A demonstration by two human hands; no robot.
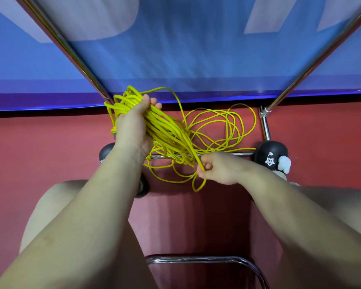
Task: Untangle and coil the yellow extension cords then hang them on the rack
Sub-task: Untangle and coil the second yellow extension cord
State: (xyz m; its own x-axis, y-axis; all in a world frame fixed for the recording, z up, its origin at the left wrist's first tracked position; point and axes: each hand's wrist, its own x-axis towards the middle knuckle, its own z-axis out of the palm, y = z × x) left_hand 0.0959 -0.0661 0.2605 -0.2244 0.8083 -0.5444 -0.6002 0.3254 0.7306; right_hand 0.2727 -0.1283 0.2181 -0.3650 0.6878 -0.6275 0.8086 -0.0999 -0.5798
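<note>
- Red floor spreads beneath and around the fingers.
- Blue banner with pale shapes stands beyond them.
- Chrome chair frame sits nearer than them.

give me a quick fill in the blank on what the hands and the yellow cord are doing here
1. The left hand grips a thick bundle of ____ cord loops.
2. The right hand pinches a single strand of cord, so it is the ____ hand that holds the bundle.
3. Loose loops lie on the ____ floor.
4. Behind the cord hangs a ____ banner.

Missing words: yellow; left; red; blue
</note>
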